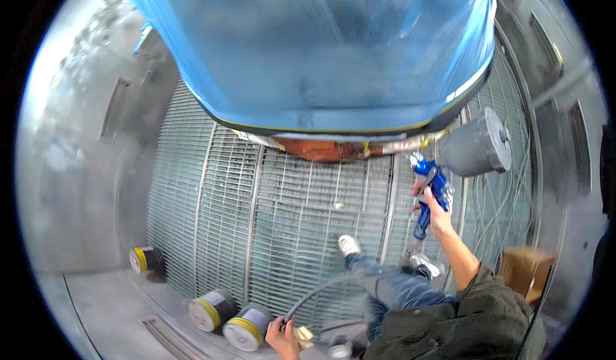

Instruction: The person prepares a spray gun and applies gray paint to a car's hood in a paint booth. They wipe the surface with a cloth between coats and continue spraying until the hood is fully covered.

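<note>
My right hand (437, 211) is closed round the grip of a blue paint spray gun (436, 181). A grey lidded paint cup (473, 147) is fixed to the gun and tilts to the right. The gun's nozzle end points toward a vehicle covered in blue masking film (321, 58). Below the film shows a reddish-brown part (324, 149) along the vehicle's lower edge. Low in the view, my left hand (283, 338) grips a dark hose (314, 296), which curves up to the right behind my leg.
Slatted metal grating (295, 212) forms the floor. Several tubs with yellow bands, such as this tub (247, 328), stand at the lower left. A cardboard box (525, 271) is at the lower right. Grey walls (77, 187) enclose both sides, and lines trail over the grating at right.
</note>
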The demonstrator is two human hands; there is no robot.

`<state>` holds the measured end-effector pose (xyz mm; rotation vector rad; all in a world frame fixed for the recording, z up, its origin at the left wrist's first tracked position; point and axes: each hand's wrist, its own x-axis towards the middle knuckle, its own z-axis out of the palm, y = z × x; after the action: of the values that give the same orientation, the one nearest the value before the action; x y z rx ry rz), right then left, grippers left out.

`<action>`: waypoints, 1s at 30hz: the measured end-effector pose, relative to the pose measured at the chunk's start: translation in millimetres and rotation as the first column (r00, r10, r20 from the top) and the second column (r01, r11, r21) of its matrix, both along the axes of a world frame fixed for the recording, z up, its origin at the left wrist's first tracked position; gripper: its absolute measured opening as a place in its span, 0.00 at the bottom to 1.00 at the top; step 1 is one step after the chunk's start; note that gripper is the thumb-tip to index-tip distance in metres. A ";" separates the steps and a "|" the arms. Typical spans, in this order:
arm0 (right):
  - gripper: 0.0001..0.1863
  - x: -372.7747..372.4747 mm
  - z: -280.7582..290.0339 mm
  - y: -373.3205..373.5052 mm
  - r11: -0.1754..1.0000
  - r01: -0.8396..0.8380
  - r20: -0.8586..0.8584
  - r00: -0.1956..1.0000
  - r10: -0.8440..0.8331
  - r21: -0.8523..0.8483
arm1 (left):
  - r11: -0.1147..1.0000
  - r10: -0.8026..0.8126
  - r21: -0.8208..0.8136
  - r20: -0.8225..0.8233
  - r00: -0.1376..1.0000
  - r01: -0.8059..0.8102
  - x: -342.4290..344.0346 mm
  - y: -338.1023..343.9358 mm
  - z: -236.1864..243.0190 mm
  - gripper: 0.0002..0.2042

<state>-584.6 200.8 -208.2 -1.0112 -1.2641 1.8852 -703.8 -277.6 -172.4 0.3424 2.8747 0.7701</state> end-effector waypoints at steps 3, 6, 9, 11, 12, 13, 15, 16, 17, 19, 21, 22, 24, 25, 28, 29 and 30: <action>0.13 -46.6 -47.6 -58.5 0.980 0.176 -0.036 0.983 -0.180 -0.094 | 0.978 0.099 0.181 0.051 0.994 -0.107 -77.7 -51.4 -51.2 0.10; 0.20 -89.7 -88.2 -99.1 0.956 0.219 -0.084 0.967 -0.239 -0.193 | 0.998 -0.066 -0.018 -0.078 0.995 0.065 -152.4 -1.7 -10.4 0.10; 0.19 -135.9 -145.7 -140.8 0.954 0.280 -0.126 0.948 -0.293 -0.111 | 0.955 -0.287 -0.122 -0.167 0.943 0.269 -217.8 -28.3 -66.6 0.11; 0.17 -158.1 -184.1 -158.7 0.912 0.409 -0.099 0.907 -0.410 -0.025 | 0.929 -0.360 -0.146 -0.142 0.922 0.340 -254.3 -40.3 -115.7 0.11; 0.16 -174.9 -208.3 -170.4 0.896 0.444 -0.105 0.891 -0.441 0.003 | 0.933 -0.338 -0.163 -0.100 0.936 0.320 -263.7 -50.1 -137.2 0.11; 0.16 -196.3 -225.0 -181.5 0.876 0.482 -0.117 0.871 -0.478 0.005 | 0.937 -0.319 -0.175 -0.069 0.945 0.303 -275.2 -54.8 -152.6 0.10; 0.14 -236.5 -271.9 -205.1 0.862 0.506 -0.133 0.858 -0.497 0.042 | 0.894 -0.403 -0.231 -0.038 0.914 0.384 -301.8 -72.5 -184.4 0.08; 0.13 -257.2 -290.2 -214.3 0.856 0.516 -0.149 0.849 -0.508 0.026 | 0.896 -0.379 -0.244 0.017 0.925 0.371 -312.5 -80.6 -193.9 0.08; 0.13 -277.7 -307.3 -223.3 0.877 0.479 -0.153 0.870 -0.468 0.039 | 0.898 -0.350 -0.258 0.069 0.934 0.356 -321.7 -89.5 -201.8 0.08; 0.13 -319.2 -328.1 -238.3 0.924 0.381 -0.180 0.912 -0.369 0.038 | 0.977 -0.210 0.012 0.173 0.962 0.211 -344.2 -111.5 -229.0 0.06; 0.14 -354.8 -340.0 -245.1 0.970 0.245 -0.244 0.941 -0.235 0.010 | 0.966 -0.254 -0.013 0.157 0.954 0.259 -367.5 -128.0 -245.0 0.06; 0.15 -368.3 -344.5 -249.9 0.985 0.169 -0.278 0.946 -0.167 -0.015 | 0.953 -0.274 -0.088 0.149 0.950 0.289 -373.1 -131.6 -247.9 0.07; 0.16 -385.8 -350.3 -247.1 0.999 0.041 -0.295 0.954 -0.048 -0.032 | 0.962 -0.245 -0.080 0.172 0.954 0.262 -372.6 -134.8 -255.1 0.08; 0.15 -389.7 -354.8 -244.3 0.999 -0.001 -0.291 0.957 -0.013 -0.046 | 0.966 -0.230 -0.073 0.206 0.951 0.249 -370.7 -138.6 -257.1 0.08; 0.15 -388.0 -353.6 -243.2 1.000 0.016 -0.275 0.961 -0.019 -0.010 | 0.917 -0.006 0.354 0.472 0.881 -0.183 -368.4 -148.6 -266.3 0.07; 0.15 -386.8 -351.6 -243.1 0.997 0.067 -0.273 0.959 -0.072 -0.026 | 0.857 0.051 0.411 0.534 0.844 -0.311 -364.7 -149.6 -269.1 0.08; 0.15 -389.3 -349.8 -241.5 0.993 0.116 -0.264 0.958 -0.114 -0.008 | 0.776 0.094 0.459 0.595 0.798 -0.433 -363.1 -143.8 -269.1 0.09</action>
<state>-974.0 -40.7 -558.1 -0.7802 -1.0343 1.8519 -1066.9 -421.4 -441.5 -0.2381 2.1076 1.5188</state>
